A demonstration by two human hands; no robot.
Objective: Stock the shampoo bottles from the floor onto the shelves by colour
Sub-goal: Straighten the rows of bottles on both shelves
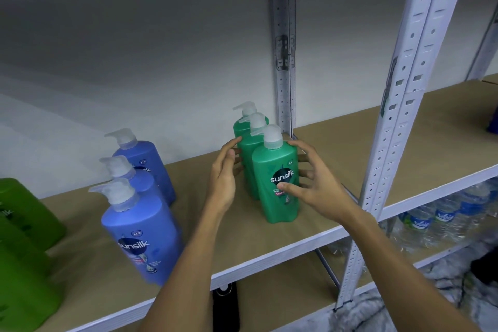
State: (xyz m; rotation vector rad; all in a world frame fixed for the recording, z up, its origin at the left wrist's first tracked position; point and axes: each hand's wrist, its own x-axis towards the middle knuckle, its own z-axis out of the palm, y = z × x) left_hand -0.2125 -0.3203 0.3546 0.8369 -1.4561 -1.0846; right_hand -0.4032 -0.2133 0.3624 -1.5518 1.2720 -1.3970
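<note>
Three teal-green pump shampoo bottles stand in a row on the shelf board, front to back; the front one shows its label. My left hand is open at the row's left side, fingers near the middle bottle. My right hand is open at the right of the front bottle, thumb across its label, fingers spread and curled towards it. Three blue pump bottles stand in a row further left. Lime-green bottles are at the far left edge, partly cut off.
A white perforated shelf upright stands just right of my right hand. Packs of water bottles fill the lower shelf at right. A dark bottle top shows below the shelf edge. A blue object sits at the far right.
</note>
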